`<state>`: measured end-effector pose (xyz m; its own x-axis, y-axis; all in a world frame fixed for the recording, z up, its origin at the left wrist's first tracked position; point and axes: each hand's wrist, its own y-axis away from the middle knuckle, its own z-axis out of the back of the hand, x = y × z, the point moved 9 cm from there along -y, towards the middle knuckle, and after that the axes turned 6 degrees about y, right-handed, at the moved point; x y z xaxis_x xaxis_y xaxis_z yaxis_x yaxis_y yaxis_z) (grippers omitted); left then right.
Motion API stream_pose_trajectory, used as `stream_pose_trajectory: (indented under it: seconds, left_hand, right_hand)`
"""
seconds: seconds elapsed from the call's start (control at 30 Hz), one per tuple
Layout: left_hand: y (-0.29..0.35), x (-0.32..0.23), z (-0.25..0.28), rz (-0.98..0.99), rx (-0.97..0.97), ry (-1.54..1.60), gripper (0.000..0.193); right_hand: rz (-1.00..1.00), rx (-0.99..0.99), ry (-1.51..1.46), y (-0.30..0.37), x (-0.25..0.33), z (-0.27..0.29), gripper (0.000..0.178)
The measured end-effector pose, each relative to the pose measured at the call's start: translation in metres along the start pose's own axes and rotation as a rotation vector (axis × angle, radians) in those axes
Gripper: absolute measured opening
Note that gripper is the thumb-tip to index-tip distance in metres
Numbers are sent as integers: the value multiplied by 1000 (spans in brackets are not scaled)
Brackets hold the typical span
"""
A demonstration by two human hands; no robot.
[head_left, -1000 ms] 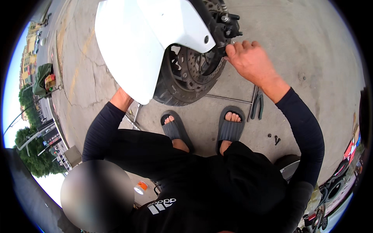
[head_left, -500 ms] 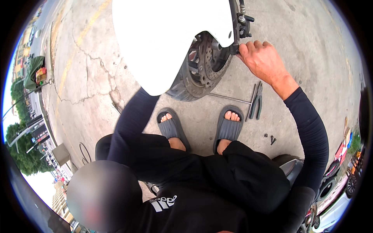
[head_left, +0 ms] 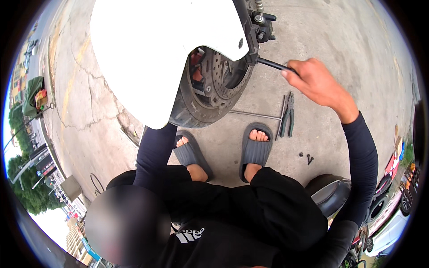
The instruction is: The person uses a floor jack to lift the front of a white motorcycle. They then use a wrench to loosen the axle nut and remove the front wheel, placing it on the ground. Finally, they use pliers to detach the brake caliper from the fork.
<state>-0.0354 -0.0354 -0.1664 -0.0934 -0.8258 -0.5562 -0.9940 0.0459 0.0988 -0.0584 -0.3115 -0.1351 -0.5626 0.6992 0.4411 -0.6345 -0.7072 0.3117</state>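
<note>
My right hand [head_left: 315,82] is closed round the outer end of a dark axle rod [head_left: 271,64]. The rod's other end meets the lower end of the black fork leg [head_left: 253,44] beside the wheel. A white fender [head_left: 152,49] covers much of the tyre [head_left: 192,109]. Below its edge shows a drilled brake disc [head_left: 219,67]. My left forearm [head_left: 156,143] reaches beneath the fender, which hides my left hand and anything it touches.
On the concrete right of the wheel lie a T-handle wrench [head_left: 257,115] and dark-handled pliers [head_left: 289,118]. Several small bolts [head_left: 310,159] lie nearer me. My sandalled feet are below the wheel. A brake caliper [head_left: 265,29] sticks out from the fork.
My right hand has moved outward from the fork, and a length of the axle rod now shows between them. The wheel and fender appear further left and lower in view.
</note>
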Motion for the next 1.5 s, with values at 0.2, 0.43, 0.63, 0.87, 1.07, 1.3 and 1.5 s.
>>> stream_pose_trajectory:
  seconds: [0.2,0.43,0.63,0.87,1.07,1.3,1.5]
  left_hand:
    - [6,-20,1,-39,-6,-29,52]
    - [8,-19,-11,-40,6,-42,52]
    - [15,-8,-3,-30,-2,-11,52]
    - [14,-10,-6,-51,-2,-20,52]
    - [13,-4,0,-40,-3,-6,52]
    - [15,-2,-2,-37,7,8,52]
    - [13,-2,3,-34,19,25,52]
  right_hand:
    - [19,-167,188,5,25,26,25]
    - [-14,-384,877,-19,66,-21,16]
    - [71,-517,799,-12,58,-16,42]
    - [-227,-385,267,36,13,8,48]
    - [150,-473,1127,5,65,-18,24]
    - [-37,-303,747,-20,44,-15,22]
    - [-130,-22,211,-11,16,6,48]
